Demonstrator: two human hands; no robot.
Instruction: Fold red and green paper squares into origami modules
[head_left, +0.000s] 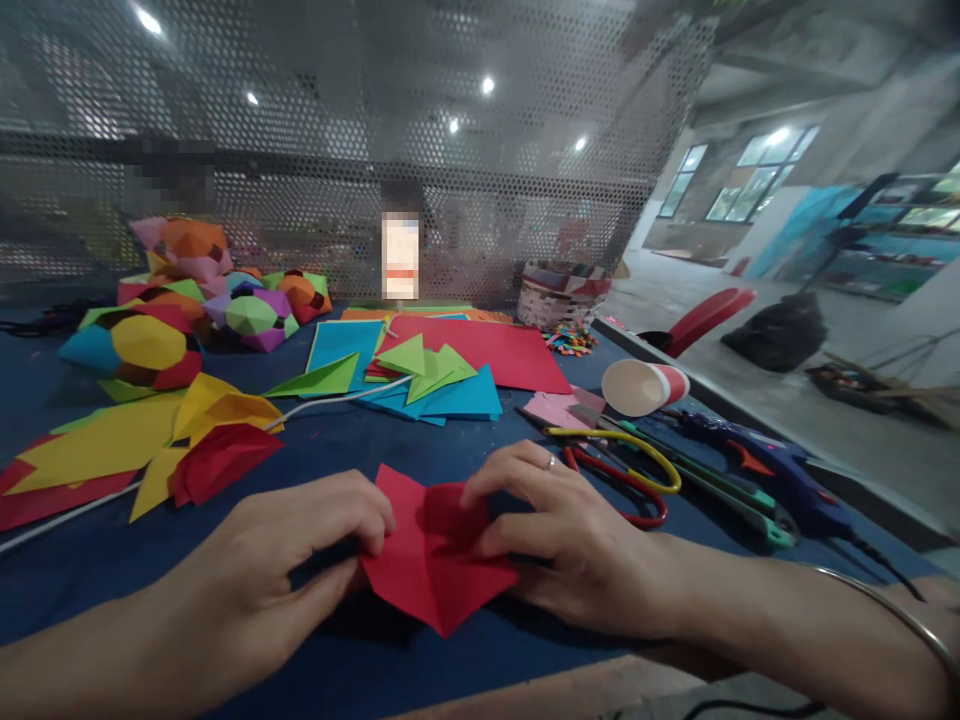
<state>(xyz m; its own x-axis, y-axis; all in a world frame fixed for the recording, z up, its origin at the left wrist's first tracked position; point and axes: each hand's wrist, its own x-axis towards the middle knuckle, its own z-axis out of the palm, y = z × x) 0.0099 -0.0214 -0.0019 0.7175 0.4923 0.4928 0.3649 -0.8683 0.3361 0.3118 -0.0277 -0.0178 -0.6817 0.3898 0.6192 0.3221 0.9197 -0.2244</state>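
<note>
A creased piece of red paper (427,560) is held between both hands, above the front of the blue-covered table. My left hand (300,550) pinches its left edge, fingers on top and thumb beneath. On the other side my right hand (555,540), with a ring on one finger, grips the right part, its fingertips resting on the paper's face. A fold line runs down the paper's middle, and its two halves tilt toward each other. Scissors (652,465) with a yellow and a red handle lie just beyond my right hand. Folded red paper (225,460) lies past my left hand.
Folded paper balls (150,345) are piled at back left. Coloured sheets (480,350) lie mid-table, crossed by a white cord (330,400). A paper cup (637,388), a green utility knife (720,490) and a glue gun (772,465) sit at right. Perforated metal panels (337,120) stand behind.
</note>
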